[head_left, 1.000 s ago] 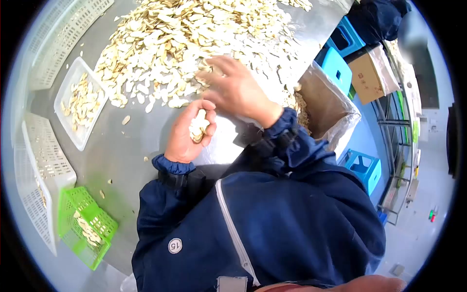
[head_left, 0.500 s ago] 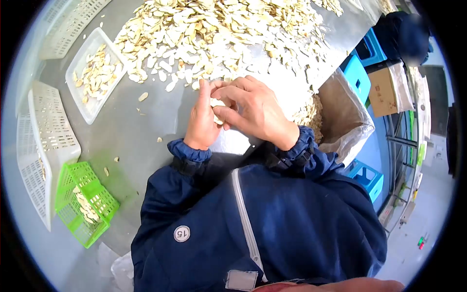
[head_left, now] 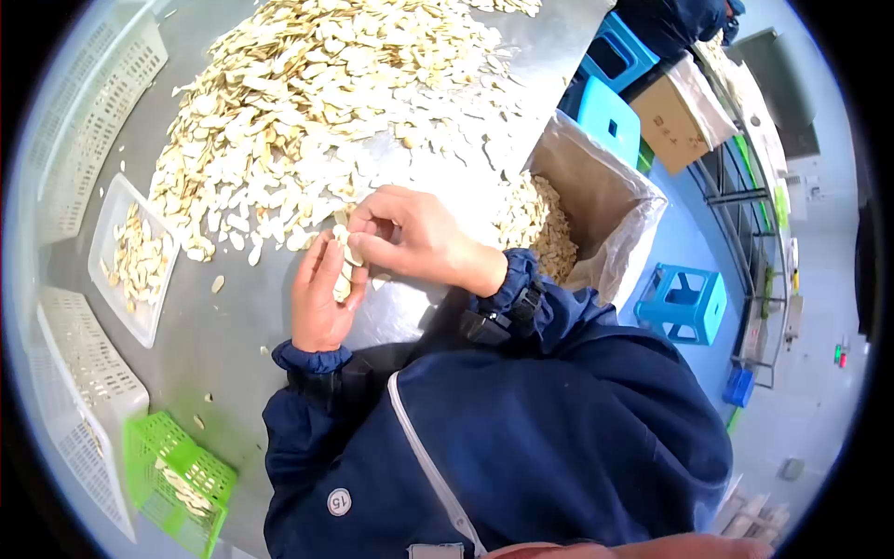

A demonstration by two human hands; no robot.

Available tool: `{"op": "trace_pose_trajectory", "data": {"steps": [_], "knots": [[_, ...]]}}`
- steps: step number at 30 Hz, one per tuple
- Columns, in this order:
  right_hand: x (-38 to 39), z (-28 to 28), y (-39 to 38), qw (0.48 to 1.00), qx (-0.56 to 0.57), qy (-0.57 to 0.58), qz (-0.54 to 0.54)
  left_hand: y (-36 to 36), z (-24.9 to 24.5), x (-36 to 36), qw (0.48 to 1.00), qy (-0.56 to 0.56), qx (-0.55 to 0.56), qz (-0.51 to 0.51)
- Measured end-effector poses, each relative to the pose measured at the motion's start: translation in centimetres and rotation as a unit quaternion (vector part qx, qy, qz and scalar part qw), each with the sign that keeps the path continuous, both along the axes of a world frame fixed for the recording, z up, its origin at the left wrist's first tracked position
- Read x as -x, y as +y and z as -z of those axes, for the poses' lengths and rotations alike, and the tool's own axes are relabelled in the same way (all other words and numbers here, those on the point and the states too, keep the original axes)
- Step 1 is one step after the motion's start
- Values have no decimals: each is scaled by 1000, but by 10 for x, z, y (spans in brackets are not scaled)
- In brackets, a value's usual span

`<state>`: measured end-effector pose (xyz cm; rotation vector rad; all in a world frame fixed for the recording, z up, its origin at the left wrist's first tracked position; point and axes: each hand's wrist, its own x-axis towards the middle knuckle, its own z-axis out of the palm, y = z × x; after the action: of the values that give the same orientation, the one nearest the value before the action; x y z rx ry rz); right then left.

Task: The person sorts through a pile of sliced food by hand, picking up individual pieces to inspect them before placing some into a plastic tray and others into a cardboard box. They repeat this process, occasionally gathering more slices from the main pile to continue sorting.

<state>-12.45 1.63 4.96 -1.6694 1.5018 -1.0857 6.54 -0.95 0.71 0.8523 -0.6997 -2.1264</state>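
My left hand is curled around a few pale, thin dried slices, with its palm turned inward. Against it, my right hand pinches at the slices with thumb and forefinger. Both hands are close over the metal table, at the near edge of a big heap of the same cream-coloured slices. Loose slices lie around the fingers.
Left of the hands stands a white tray holding some slices. White perforated baskets and a green basket line the left edge. At right are a lined bin of slices, blue stools and a cardboard box. Another person is beyond.
The view has turned, so the table, heap and baskets sit farther left and lower. My hands stay together, and more slices now show between the fingers.
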Motion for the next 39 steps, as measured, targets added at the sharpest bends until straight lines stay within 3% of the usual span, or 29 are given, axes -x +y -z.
{"op": "trace_pose_trajectory", "data": {"steps": [8,12,13,14,21,25,27,29,30,33,34,37,39], "knots": [[-3,3,5,995,-30,-81,54,0,4,-2,998,-25,52,4],[-7,8,-1,995,-11,-25,94,1,-8,4,989,-99,111,1],[-1,4,-1,993,1,11,117,0,-3,3,991,-84,104,1],[0,6,-1,993,-60,-48,84,1,-1,2,992,-76,99,-4],[-6,-1,-2,991,-107,-80,32,-1,-1,2,995,-33,93,-15],[-11,-5,1,993,-70,-77,-48,-5,5,2,997,42,59,-34],[-11,-3,0,992,-48,-109,-40,-8,12,-5,992,112,7,-50],[-5,2,-10,998,-11,-55,26,-10,18,-8,981,182,-1,-63],[0,7,-15,999,33,30,31,-11,18,-9,977,201,-2,-74],[4,16,-19,946,201,246,-67,-13,18,-9,968,235,-1,-84],[2,18,-14,948,205,225,-97,-12,18,-9,968,236,-13,-87],[32,36,-20,960,160,224,-53,-13,26,-11,966,245,-24,-81],[50,30,-29,914,168,361,78,-14,30,-12,966,242,-35,-80]]}}
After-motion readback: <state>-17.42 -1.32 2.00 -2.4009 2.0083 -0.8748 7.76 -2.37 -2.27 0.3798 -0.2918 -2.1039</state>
